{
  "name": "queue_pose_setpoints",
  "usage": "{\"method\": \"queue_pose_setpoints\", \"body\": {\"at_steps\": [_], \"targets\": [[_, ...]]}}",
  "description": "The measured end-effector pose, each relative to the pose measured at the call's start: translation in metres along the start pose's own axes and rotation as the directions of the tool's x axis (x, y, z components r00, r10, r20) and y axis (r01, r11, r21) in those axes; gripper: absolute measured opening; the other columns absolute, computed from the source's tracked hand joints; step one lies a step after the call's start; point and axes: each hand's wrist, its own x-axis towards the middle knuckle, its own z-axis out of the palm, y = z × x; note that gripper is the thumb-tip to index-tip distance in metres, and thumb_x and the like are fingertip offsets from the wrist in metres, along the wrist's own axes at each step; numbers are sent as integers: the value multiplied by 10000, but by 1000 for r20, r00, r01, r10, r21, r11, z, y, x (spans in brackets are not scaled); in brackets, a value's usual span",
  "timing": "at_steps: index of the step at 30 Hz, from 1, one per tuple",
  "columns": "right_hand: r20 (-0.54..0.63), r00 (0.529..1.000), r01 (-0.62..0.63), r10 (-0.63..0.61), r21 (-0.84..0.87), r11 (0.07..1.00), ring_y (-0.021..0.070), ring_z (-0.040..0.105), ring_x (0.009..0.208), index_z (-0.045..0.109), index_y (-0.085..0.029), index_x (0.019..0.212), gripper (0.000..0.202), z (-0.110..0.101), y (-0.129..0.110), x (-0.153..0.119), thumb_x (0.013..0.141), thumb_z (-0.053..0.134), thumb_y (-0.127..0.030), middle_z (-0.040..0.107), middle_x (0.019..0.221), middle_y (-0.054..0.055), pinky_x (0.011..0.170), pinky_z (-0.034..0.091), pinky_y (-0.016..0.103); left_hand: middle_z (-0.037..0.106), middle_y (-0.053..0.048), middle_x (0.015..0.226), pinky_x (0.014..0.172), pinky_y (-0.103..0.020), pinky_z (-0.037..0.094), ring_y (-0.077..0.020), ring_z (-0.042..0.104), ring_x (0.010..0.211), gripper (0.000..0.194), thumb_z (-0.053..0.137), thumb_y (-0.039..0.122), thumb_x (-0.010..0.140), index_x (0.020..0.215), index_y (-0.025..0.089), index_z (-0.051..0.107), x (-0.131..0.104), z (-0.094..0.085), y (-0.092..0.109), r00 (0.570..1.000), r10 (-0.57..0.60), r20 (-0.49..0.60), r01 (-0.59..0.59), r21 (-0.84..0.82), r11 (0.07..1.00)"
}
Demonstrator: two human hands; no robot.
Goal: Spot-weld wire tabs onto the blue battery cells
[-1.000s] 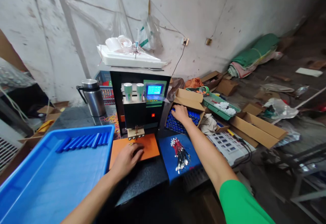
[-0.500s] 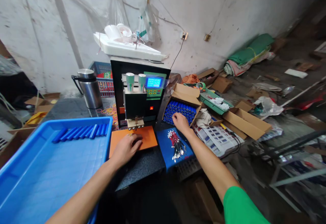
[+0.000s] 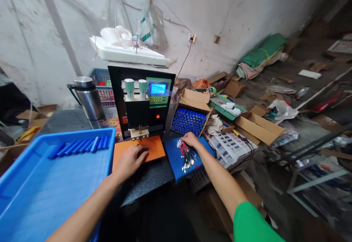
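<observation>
My left hand [image 3: 132,160] lies on an orange board [image 3: 155,149] below the electrodes of a black spot welder [image 3: 137,113]. Its thumb is apart from the fingers, and nothing shows in it. My right hand [image 3: 190,139] is at the white-plug end of a bundle of red and black wire leads [image 3: 187,157]. Its fingers are pinched together; whatever is between them is hidden. The leads lie on a blue pad [image 3: 171,157]. Just behind that hand, a cardboard box [image 3: 195,97] holds many blue cylindrical battery cells [image 3: 188,120].
At left, a blue tray [image 3: 55,187] has a row of blue cells [image 3: 78,146] along its far side. Behind it stands a steel jug [image 3: 90,101]. To the right are a green tray [image 3: 221,106], an open carton [image 3: 258,126] and a white slotted tray [image 3: 229,145].
My right hand has moved from the box of cells down toward me, to the wire leads. My left hand stays on the orange board. The whole view has shifted slightly.
</observation>
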Motion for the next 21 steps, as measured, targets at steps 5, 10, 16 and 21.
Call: {"method": "queue_pose_setpoints", "body": {"at_steps": [5,10,16,21], "targets": [[-105,994,29,-17,115,993,103,380,449,455,-197,432,358,-8,-3,-8,740,570,-340,372,395,-67,502,283,229,724,-73,1030,854,-357,495,-241,659,955,310,472,392,902,1046,202,671,0,0,1,1000,3,-12,-3,3,1000],[-268,962,131,-44,316,940,121,436,474,548,-198,624,337,-29,-27,-24,804,525,-481,475,486,-51,499,348,230,729,-72,1004,841,-361,506,-240,662,924,319,484,412,892,1028,208,688,-1,-2,4,1000,6,-30,-7,-7,1000],[-390,920,300,-38,639,708,83,407,431,532,-196,708,357,-28,-73,-46,781,606,-538,493,533,-60,421,322,202,739,-78,970,810,-351,529,-220,681,867,336,495,429,890,1039,197,689,-5,1,6,998,1,-63,-6,-81,997],[-289,957,196,37,734,651,69,397,412,530,-183,653,356,-8,-90,-50,743,656,-504,486,509,-58,390,296,190,743,-68,977,820,-329,533,-210,684,888,326,494,425,901,1021,200,697,-8,2,6,998,31,-50,-37,-107,994]]}}
